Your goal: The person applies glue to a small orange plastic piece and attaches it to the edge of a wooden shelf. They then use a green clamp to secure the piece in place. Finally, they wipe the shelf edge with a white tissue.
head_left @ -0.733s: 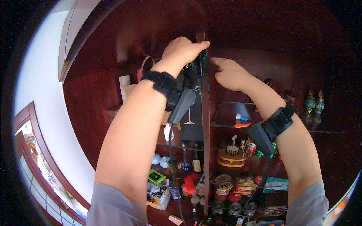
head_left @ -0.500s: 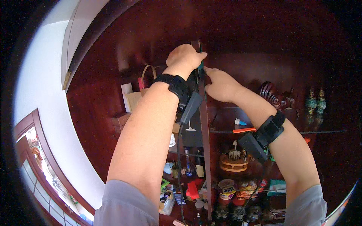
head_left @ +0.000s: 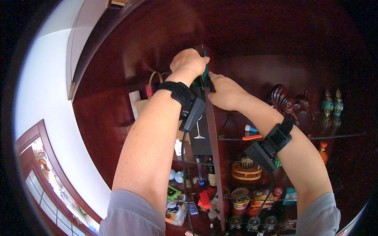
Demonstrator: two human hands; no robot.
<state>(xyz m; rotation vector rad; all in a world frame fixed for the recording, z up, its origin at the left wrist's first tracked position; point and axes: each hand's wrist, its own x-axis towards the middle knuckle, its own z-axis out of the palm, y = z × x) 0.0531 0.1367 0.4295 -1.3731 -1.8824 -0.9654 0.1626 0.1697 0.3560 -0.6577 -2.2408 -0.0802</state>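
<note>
Now both hands sit lower in frame; left hand [head_left: 189,63] fingers pinch a green tool [head_left: 205,72], upright; right hand [head_left: 225,92] fingers steady it

two hands up top, left hand [head_left: 189,62] and right hand [head_left: 224,92]; two black wrist straps [head_left: 179,92]; two teal ornaments [head_left: 332,104]; one carved dark wood piece [head_left: 284,100]; one round wooden rack [head_left: 246,171]

cabinet [head_left: 252,35] is a deep reddish-brown wood all over. black wrist straps [head_left: 179,92] on both arms, grey sleeves [head_left: 130,216]. far right there's a pair of teal and gold ornaments [head_left: 331,103], plus an orange-red pen [head_left: 252,137] on the glass shelf. wall [head_left: 43,90] on the left is plain white.
</note>
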